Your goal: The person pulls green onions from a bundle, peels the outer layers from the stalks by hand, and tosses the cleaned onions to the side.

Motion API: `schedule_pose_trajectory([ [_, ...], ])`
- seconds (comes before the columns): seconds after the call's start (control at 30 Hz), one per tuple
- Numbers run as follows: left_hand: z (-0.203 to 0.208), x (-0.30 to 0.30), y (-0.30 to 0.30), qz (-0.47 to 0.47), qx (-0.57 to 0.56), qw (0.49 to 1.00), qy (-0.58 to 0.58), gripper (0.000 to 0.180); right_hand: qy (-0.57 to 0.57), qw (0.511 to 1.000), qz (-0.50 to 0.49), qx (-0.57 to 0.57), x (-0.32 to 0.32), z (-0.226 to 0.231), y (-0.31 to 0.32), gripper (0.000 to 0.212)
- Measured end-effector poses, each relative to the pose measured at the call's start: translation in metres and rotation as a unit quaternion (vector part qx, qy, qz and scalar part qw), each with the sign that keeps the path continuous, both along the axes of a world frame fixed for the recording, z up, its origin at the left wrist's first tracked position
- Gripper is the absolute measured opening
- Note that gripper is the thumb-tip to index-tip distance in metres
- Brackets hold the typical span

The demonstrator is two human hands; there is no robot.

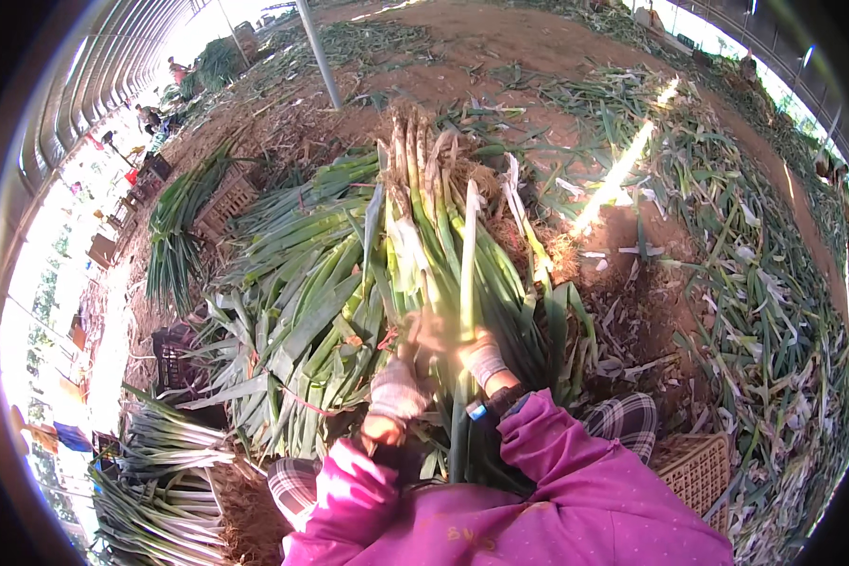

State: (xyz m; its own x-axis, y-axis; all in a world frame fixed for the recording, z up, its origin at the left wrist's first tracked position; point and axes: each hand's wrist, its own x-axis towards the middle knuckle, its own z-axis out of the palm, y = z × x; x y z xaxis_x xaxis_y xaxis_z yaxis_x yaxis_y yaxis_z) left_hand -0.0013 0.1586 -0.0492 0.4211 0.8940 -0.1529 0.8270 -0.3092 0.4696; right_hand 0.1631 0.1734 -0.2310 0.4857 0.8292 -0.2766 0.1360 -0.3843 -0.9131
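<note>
- Pink top, front: a short row of yellow lettering near the lower edge of the view, small and blurred, not clearly legible.
- Same garment, above and right of the row: a faint yellow mark, too indistinct to read.
- Dark wristwatch: small bluish face, figures illegible.

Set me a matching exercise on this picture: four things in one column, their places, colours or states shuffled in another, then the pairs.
Column one
1. Right hand
2. Sleeves
3. Pole
4. Tan crate nearest the person

Column two
A. Rising from the ground beyond the pile of leafy plants
B. In the lower right of the picture
C. Holding a long stalk
D. Pink-purple

Pairs: 1-C, 2-D, 3-A, 4-B
</note>
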Motion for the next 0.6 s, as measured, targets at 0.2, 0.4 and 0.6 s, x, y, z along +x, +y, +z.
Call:
schedule_pose_trajectory([
  [0.2,-0.025,0.052,0.095,0.014,0.057,0.998,0.016,0.054,0.003,0.995,0.01,-0.099,0.026,0.079,-0.032,0.042],
  [0.4,-0.031,0.097,0.159,0.003,0.059,0.997,0.059,0.054,-0.071,0.997,-0.015,-0.031,0.046,-0.004,-0.035,0.046],
  [0.6,-0.016,0.089,0.203,0.015,0.04,0.994,0.105,0.053,-0.114,0.99,0.011,-0.083,0.026,0.034,-0.036,0.054],
])
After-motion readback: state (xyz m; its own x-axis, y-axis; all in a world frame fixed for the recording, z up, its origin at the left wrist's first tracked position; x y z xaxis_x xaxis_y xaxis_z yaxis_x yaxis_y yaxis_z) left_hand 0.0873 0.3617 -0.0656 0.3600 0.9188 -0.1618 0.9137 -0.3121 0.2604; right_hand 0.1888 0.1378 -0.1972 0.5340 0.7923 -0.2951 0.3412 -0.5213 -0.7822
